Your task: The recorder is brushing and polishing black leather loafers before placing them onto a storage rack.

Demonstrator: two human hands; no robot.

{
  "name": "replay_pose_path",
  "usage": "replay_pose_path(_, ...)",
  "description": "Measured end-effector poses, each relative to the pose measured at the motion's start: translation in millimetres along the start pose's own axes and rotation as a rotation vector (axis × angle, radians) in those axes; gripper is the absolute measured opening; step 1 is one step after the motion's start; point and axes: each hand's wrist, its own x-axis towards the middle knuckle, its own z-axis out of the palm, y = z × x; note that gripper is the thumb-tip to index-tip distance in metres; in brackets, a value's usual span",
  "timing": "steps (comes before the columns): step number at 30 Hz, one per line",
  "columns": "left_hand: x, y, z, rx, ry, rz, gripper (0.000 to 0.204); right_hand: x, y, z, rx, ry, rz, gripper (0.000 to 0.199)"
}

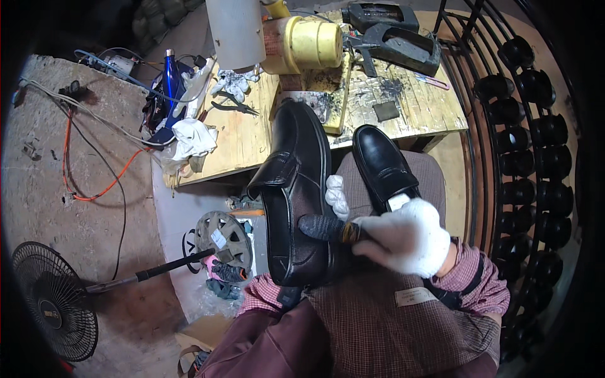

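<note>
A dark brown-black loafer [296, 151] is held toe-up above my lap, its opening toward me. My left hand [337, 197], in a white glove, grips it from behind; only the fingers show at the shoe's right edge. In my white-gloved right hand [409, 236] is a dark, oblong applicator [322, 228] with a yellowish band, its rounded tip against the loafer's side near the heel. That hand is slightly blurred. A second black loafer [381, 160] rests on my right thigh, toe away from me, with something white inside.
Ahead, a stained wooden table [242, 145] carries pliers [236, 107], a yellow motor-like machine [309, 44] and a blue bottle [170, 79]. A black rack [485, 157] with several dark rounded items stands at right. A fan [53, 302] is at lower left.
</note>
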Motion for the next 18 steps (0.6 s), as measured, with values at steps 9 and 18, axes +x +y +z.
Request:
replay_pose_path(9,1.6,-3.6,-2.7,0.624,0.230,0.091,0.125,-2.6,48.1,-6.7,-0.131,0.482,0.035,0.021)
replay_pose_path(18,-3.3,-4.1,15.8,0.919,0.342,0.061,0.086,-2.3,65.8,-18.3,-0.315,0.524,0.281,0.032)
